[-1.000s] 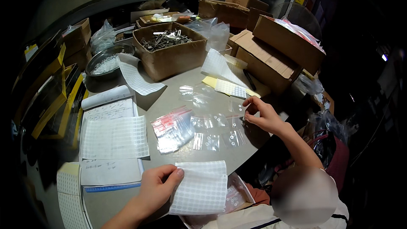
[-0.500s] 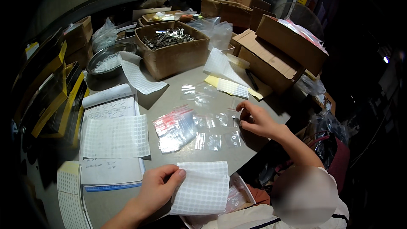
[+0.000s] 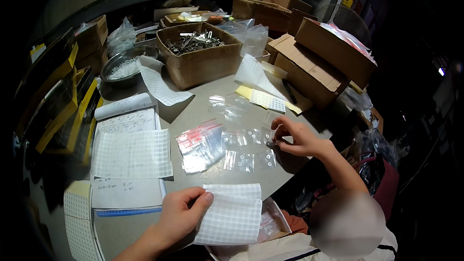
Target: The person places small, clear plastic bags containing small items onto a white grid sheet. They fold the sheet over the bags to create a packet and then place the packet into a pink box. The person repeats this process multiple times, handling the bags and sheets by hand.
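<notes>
My left hand (image 3: 186,210) pinches the left edge of a white sheet of round stickers (image 3: 232,217) at the table's near edge. Over the right part of the table, my right hand (image 3: 302,137) has its thumb and fingertips drawn together beside a small clear zip bag (image 3: 267,134). Anything between those fingertips is too small to make out. Several more clear bags, with small white rings showing on them, lie in loose rows, among them a bag (image 3: 267,158) just nearer to me. Left of them is a fanned stack of red-topped zip bags (image 3: 200,147).
An open carton of metal parts (image 3: 200,65) stands at the back, beside a metal bowl (image 3: 123,79) of clear pieces. More sticker sheets (image 3: 133,154) cover a notebook (image 3: 128,194) on the left. Cardboard boxes (image 3: 309,75) and a black pen (image 3: 289,92) are at back right. Below sits an open box (image 3: 275,220).
My right hand's fingertips have closed toward the thumb by the clear bag, and the hand has shifted slightly right. My left hand keeps its hold on the sticker sheet.
</notes>
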{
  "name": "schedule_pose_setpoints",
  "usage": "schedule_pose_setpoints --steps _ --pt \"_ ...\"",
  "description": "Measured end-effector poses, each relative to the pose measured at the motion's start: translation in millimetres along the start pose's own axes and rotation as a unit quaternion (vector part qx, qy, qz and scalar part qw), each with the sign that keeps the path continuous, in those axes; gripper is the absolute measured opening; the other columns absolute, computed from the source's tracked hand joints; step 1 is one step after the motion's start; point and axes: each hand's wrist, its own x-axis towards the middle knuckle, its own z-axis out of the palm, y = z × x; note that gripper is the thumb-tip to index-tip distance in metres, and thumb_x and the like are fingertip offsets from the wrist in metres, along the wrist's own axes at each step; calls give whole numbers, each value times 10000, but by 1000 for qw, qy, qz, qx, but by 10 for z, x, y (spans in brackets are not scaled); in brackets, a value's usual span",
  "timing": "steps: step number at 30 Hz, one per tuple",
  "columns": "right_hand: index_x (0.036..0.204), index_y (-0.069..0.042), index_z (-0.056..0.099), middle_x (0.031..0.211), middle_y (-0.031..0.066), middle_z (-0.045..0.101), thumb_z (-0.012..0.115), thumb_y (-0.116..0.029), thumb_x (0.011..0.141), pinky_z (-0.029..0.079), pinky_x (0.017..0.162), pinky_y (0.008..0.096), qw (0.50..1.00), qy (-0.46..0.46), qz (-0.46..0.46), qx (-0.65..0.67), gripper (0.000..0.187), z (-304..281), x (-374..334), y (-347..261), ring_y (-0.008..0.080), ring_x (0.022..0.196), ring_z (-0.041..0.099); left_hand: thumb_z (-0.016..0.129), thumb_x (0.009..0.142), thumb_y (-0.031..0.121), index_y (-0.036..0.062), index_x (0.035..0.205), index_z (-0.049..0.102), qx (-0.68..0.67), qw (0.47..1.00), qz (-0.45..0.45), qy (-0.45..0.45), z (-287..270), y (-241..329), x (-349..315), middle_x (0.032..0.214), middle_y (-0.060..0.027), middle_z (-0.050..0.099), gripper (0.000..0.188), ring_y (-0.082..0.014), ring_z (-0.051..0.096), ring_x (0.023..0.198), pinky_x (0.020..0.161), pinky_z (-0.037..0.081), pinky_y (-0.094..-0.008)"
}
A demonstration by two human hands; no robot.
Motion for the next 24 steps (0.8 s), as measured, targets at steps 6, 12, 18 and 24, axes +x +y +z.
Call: schedule_pose_setpoints --steps 6,12,18,24 --pt "1264 -68 504 902 125 656 691 -236 821 518 703 360 994 -42 50 90 509 -102 -20 64 226 766 621 688 1025 222 -47 1002 738 4 1000 14 0 -5 -29 10 696 -23 633 274 -71 522 671 596 439 -284" --pt "1141 -9 574 1009 62 696 717 -84 910 563 927 328 995 66 51 62 282 23 6 -119 159 1009 707 685 1030 230 -47 1013 735 -12 1000 -1 -9 -3 16 4 709 -24 641 282 -71 531 682 607 451 -277" --pt "1095 -17 602 967 121 688 709 -41 860 554 820 402 982 76 -40 -168 259 237 97 15 275 920 696 685 1029 245 -38 1018 736 9 1000 10 -10 -1 -2 5 716 -28 649 288 -76 536 685 619 459 -283" --pt "1138 -56 600 994 125 683 801 -151 848 465 959 428 960 98 28 -262 365 367 121 41 328 1034 616 686 1024 245 -35 1012 734 13 1000 4 -5 6 9 -6 705 -38 638 284 -82 530 678 613 453 -292"
